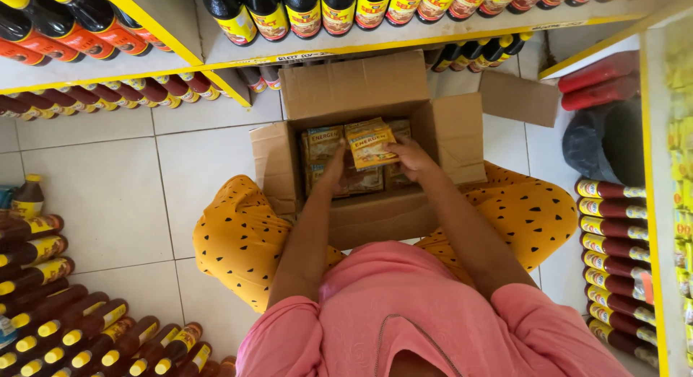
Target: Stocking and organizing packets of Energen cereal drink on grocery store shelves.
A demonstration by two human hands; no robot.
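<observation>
1. Right hand [413,159] grips a flat, glossy yellow-and-brown sachet [369,144] by its near edge, fingers curled over it; the sachet is tilted and raised just above the packs inside the open brown cardboard box [462,135].
2. Left hand [333,169] reaches down into the same box, its fingers resting among the packed sachets [323,143]; whether it is clenched on one I cannot tell.
3. That box is plain corrugated card, matte and creased, with all four flaps folded outward; it sits between the person's knees on the floor.
4. Inside the box, the packed sachets stand in tight rows, shiny film in yellow, green and brown, filling it almost to the rim.
5. Either side of the box lie the person's legs in soft mustard-yellow cloth with small black spots [242,236], and nearer the camera a pink knitted top [404,305].
6. Beneath the box, the floor is smooth pale square tile [108,196].
7. Behind the box, dark glossy bottles with yellow caps and red-and-yellow labels [303,12] line a white, yellow-edged shelf; similar bottles lie in rows left of the box.
</observation>
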